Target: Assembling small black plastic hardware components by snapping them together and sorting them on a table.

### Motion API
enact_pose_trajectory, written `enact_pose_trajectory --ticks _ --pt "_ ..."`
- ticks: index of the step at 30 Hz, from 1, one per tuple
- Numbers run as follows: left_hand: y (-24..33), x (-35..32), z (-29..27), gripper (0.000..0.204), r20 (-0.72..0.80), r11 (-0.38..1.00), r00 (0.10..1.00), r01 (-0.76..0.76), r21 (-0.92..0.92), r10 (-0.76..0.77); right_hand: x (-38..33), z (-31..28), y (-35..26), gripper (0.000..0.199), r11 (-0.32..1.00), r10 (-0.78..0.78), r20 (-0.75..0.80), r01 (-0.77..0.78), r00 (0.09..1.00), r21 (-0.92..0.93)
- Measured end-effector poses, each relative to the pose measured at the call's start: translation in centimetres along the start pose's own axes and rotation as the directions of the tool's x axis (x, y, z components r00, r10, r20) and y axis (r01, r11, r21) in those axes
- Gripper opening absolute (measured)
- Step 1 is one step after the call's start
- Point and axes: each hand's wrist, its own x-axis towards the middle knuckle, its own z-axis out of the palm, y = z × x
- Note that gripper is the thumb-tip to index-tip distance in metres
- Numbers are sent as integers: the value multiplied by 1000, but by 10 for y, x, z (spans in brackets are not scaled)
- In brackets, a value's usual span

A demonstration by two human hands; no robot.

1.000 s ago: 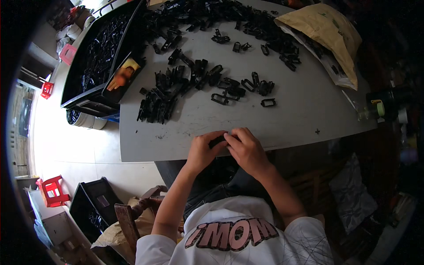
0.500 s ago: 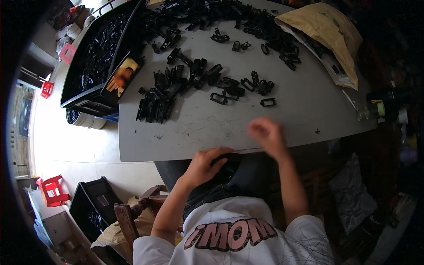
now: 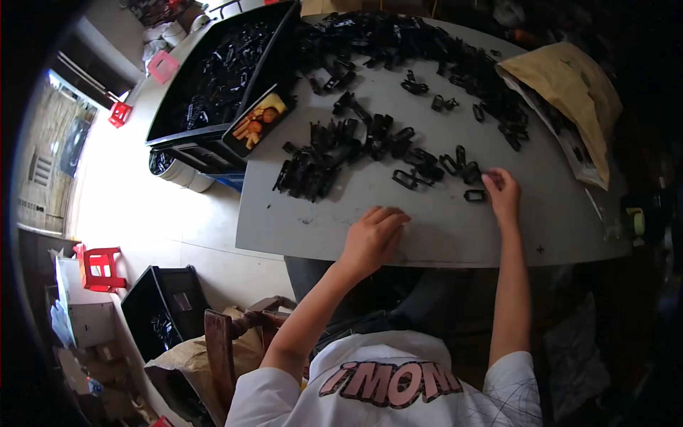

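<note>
My left hand (image 3: pixel 371 240) rests at the near part of the grey table (image 3: pixel 441 235), its fingers curled in; whatever they may hold is hidden beneath them. Farther right, my right hand (image 3: pixel 505 196) reaches over the tabletop with thumb and forefinger slightly apart. Its fingertips are beside a small group of black plastic frames (image 3: pixel 469 172). A single black rectangular frame (image 3: pixel 474 195) lies just left of that hand. A larger heap of black plastic parts (image 3: pixel 311 179) lies left of both hands, with several more frames (image 3: pixel 420 173) between.
A long pile of black parts (image 3: pixel 398 35) spans the table's far side. At left stands a black crate (image 3: pixel 213 85) full of parts, a picture card (image 3: pixel 257 122) on its side. A tan sack (image 3: pixel 562 78) lies far right. A red stool (image 3: pixel 102 268) stands on the floor.
My right hand has moved forward and right, to the loose frames. My left hand has risen from my lap at the table edge onto the tabletop. The whole view has shifted.
</note>
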Motion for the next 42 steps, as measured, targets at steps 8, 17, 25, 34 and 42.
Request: enact_pose_trajectory --ticks 8,17,25,34,42 --pt "-6 7 5 20 -47 1000 999 -17 3 17 -13 -2 1 17 981 -113 -178 81 977 -178" --pt "-23 -9 -13 24 -85 993 996 25 114 -16 -103 48 -64 24 412 -683 438 804 584 -429" --pt "-22 -14 -12 20 -71 996 997 16 88 -10 -122 42 -79 26 325 -702 561 898 439 -297" --pt "-32 19 -11 25 -157 985 987 52 163 -26 -75 23 -51 31 601 -548 212 557 809 -573" --pt "-59 69 14 26 -314 847 948 127 517 50 -63 12 -44 32 735 -255 214 333 943 -591"
